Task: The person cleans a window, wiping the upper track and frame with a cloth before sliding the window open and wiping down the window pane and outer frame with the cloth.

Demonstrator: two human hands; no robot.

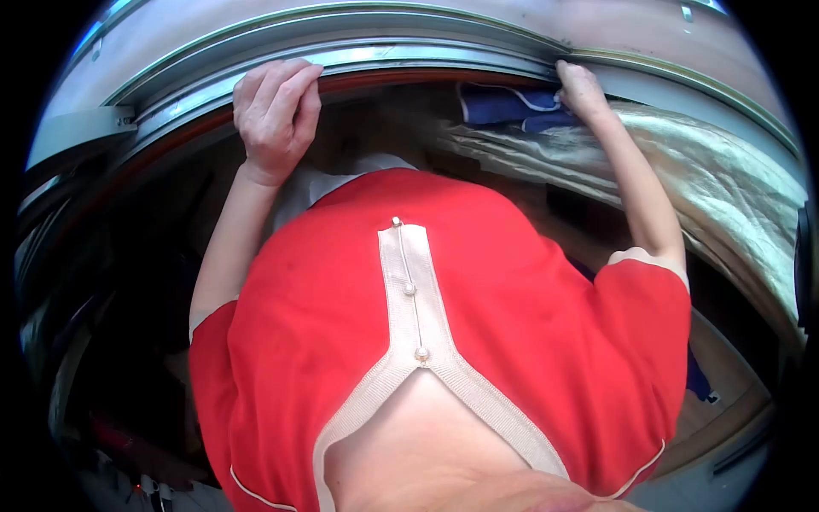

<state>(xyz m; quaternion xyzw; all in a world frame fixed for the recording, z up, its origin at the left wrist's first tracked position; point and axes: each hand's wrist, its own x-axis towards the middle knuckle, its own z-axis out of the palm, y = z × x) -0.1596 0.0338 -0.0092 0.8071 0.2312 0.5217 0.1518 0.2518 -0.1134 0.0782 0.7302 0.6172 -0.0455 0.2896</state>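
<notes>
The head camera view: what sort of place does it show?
Probably a window-side spot indoors: a grooved metal track, like a sliding window's, runs along the front, and shiny pale cloth, perhaps a curtain, is at the right.

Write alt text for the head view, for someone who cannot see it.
A person's left hand and right hand are at a grooved metal rail, fingers curled. White-edged blue cloth shows beside the right hand, near shiny gold fabric; a red top with a beige button placket fills the center.

Shiny, pale gold fabric [734, 162] observed in folds at right. Upper area brightly lit; room's left side in deep shadow.
</notes>
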